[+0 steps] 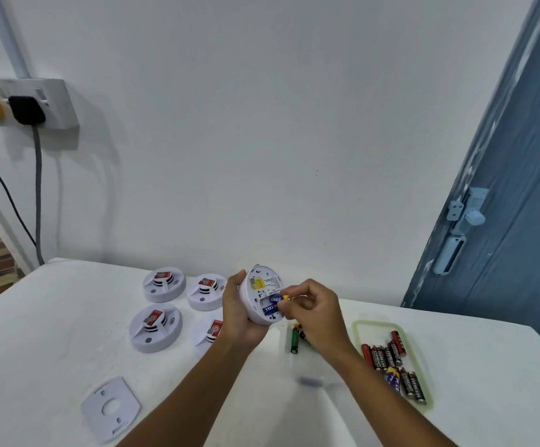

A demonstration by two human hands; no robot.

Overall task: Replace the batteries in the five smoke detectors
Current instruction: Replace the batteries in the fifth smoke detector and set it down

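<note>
White table (68,333) against a pale wall: above it the left hand (241,312) grips a round white plastic smoke detector (262,295), back facing up, while the right hand (313,312) pinches a blue battery (275,299) in its compartment; four more white detectors (155,327) lie left, a clear tray of red-black batteries (391,359) right
</note>
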